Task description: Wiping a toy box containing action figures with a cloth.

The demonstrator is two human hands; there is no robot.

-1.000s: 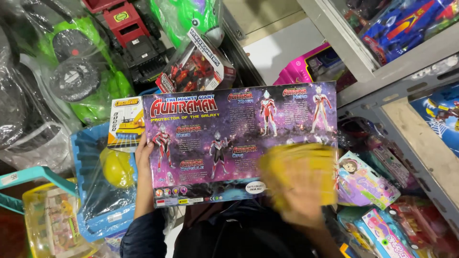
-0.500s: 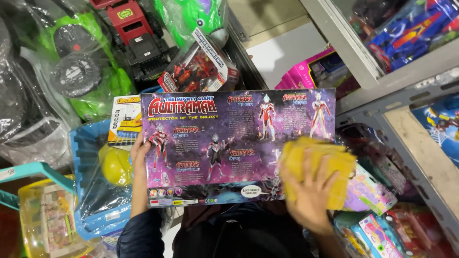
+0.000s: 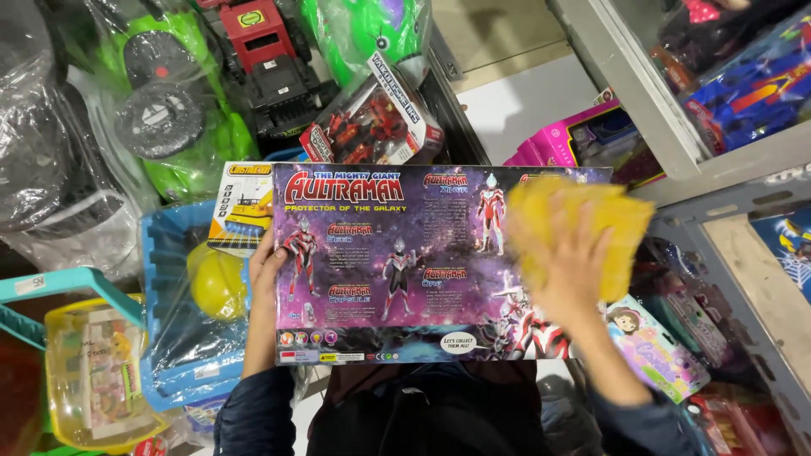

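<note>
While your left hand (image 3: 263, 283) grips the purple toy box (image 3: 405, 262) at nine o'clock, your right hand (image 3: 574, 266) presses a yellow cloth (image 3: 583, 228) flat at three o'clock; fingers spread.

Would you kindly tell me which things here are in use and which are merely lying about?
In use:
- purple toy box, held by left hand
- yellow cloth, under right hand

Lying about:
- green toy car
- red truck
- pink box
- grey shelf
</note>
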